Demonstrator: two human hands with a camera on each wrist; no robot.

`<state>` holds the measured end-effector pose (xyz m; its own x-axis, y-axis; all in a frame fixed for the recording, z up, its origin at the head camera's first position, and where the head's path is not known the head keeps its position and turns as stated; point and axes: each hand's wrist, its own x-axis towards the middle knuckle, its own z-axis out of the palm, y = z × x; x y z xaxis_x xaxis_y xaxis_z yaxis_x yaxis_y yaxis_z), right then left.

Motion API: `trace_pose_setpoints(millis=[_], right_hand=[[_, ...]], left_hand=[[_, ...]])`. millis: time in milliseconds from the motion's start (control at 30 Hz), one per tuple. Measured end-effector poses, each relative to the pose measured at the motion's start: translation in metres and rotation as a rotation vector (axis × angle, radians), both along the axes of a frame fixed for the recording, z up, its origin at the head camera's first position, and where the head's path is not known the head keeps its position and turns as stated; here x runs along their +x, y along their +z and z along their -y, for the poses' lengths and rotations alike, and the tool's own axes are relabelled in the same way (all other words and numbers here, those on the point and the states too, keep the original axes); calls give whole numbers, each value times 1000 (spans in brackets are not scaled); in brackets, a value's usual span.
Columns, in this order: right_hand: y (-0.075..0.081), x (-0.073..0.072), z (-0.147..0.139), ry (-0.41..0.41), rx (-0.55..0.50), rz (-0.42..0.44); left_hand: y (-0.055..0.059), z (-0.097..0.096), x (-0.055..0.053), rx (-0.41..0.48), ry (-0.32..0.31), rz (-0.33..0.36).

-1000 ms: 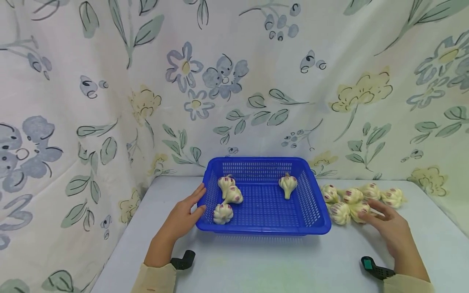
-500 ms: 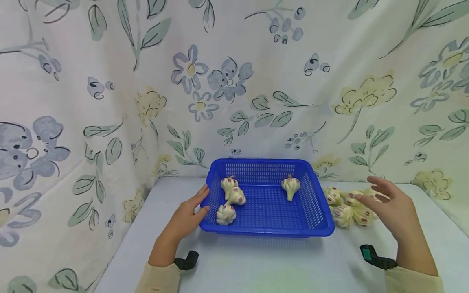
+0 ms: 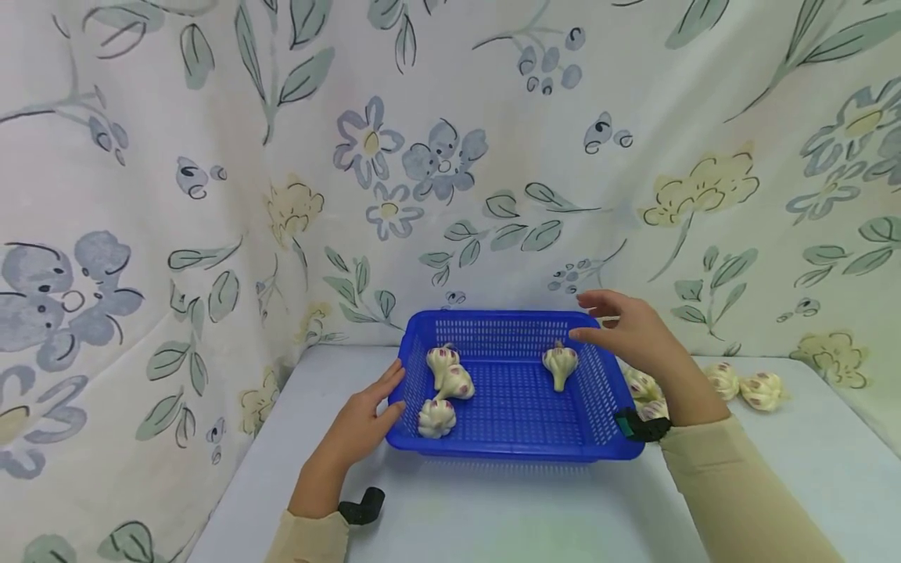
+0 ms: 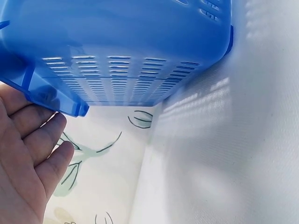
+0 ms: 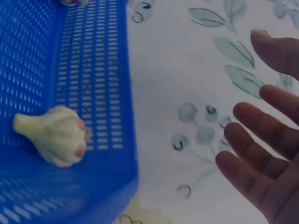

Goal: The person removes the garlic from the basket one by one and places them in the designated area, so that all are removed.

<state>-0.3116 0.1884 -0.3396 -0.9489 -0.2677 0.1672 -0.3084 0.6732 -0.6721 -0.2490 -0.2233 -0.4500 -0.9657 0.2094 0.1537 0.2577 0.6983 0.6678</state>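
A blue plastic basket (image 3: 507, 451) stands on the white table. Inside it, several garlic bulbs (image 3: 436, 418) lie at the left, and a single garlic bulb (image 3: 561, 361) at the right, which the right wrist view shows close up. My left hand (image 3: 359, 426) rests on the basket's left rim with its fingers extended; from the left wrist, the fingertips (image 4: 60, 122) appear right at the rim's underside. Above the basket's back right corner is my right hand (image 3: 637, 332), fingers spread and holding nothing. Its palm side shows in the right wrist view.
To the right of the basket, loose garlic bulbs (image 3: 763, 391) lie on the table (image 3: 795, 461), some partly hidden behind the right forearm. A floral curtain (image 3: 493, 156) hangs behind the table and along its left side.
My right hand has let go of a garlic bulb's spot in the loose group, risen, and swung left to the basket's back right corner. The left hand stays at the rim.
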Motion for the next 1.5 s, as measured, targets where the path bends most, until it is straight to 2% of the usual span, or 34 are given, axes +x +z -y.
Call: trace_pose_setpoints(millis=[167, 233, 400, 500, 700, 1067, 1267, 1500], right_hand=[[-14, -27, 20, 50, 90, 84], [-21, -35, 26, 56, 130, 143], [-42, -50, 38, 9, 239, 293], [-56, -56, 42, -14, 306, 326], [-72, -60, 48, -28, 363, 332], [-76, -60, 52, -75, 306, 333], [-81, -59, 54, -70, 263, 456], [-87, -58, 54, 23, 233, 570]], left_hand=[[0, -2, 0, -1, -3, -8], [0, -2, 0, 0, -2, -9], [0, -2, 0, 0, 2, -4], [-1, -3, 0, 4, 2, -2], [-2, -2, -1, 1, -3, -16], [1, -2, -1, 2, 12, -5], [1, -1, 0, -4, 19, 3], [0, 0, 1, -5, 21, 5]])
